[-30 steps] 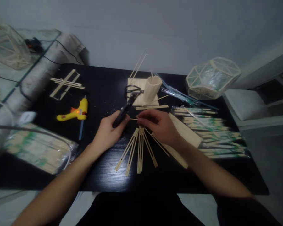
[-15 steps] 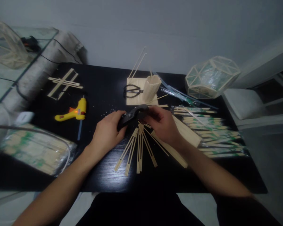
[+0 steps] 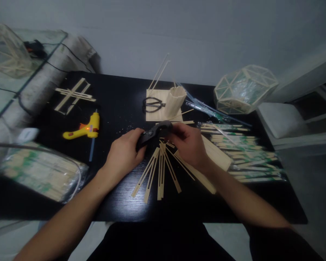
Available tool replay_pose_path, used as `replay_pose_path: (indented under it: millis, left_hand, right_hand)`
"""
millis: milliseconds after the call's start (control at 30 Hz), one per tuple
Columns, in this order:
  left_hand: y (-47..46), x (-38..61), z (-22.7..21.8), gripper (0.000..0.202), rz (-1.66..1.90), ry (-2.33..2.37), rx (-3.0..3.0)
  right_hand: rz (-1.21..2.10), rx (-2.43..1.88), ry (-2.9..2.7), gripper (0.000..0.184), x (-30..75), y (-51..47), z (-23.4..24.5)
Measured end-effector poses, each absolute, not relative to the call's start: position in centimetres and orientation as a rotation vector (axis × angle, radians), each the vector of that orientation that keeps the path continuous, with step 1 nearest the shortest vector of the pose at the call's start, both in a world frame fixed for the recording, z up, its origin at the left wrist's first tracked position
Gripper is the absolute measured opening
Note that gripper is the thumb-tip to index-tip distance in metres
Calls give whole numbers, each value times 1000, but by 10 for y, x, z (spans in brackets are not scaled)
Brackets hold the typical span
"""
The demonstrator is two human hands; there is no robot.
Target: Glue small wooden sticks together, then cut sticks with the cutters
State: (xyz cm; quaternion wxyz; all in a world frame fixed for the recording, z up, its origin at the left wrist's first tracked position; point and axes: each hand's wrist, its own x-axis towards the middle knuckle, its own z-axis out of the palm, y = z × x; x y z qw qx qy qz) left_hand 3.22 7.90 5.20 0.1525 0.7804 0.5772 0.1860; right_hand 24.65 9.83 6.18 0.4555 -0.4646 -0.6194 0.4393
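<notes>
Over the middle of the table, a black curved hand tool (image 3: pixel 154 132) is held between both hands; its exact kind is not clear. My left hand (image 3: pixel 126 150) is closed round its left end. At the right end, my right hand (image 3: pixel 188 144) has its fingers pinched together, partly hidden by the tool. Below them, thin wooden sticks (image 3: pixel 161 174) in split pairs fan out on the table. Just behind the tool stands a tube of wooden sticks (image 3: pixel 175 101) on a flat stick panel (image 3: pixel 154 115), with black-handled scissors (image 3: pixel 153 105) lying beside it.
To the left lie a yellow glue gun (image 3: pixel 84 127), crossed sticks (image 3: pixel 74 96) and a plastic pack of chopsticks (image 3: pixel 43 170). On the right are wrapped chopsticks (image 3: pixel 247 154), a wooden panel (image 3: pixel 217 154) partly under my right arm, and a faceted stick-framed shape (image 3: pixel 244 90) at the back.
Almost nothing differs. Both hands and the black tool have shifted very slightly, while the things on the table lie as before.
</notes>
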Motion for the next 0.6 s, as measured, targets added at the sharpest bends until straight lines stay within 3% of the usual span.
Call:
replay_pose_path:
  millis: [233,600]
  left_hand:
    - [78,35,56,6,461,1715,2215]
    - [77,34,56,2,413,1744,2245]
  right_hand:
    - [1050,-1158,-1545,19,246,97,63]
    - [1099,-1136,-1513,12,245,97,62]
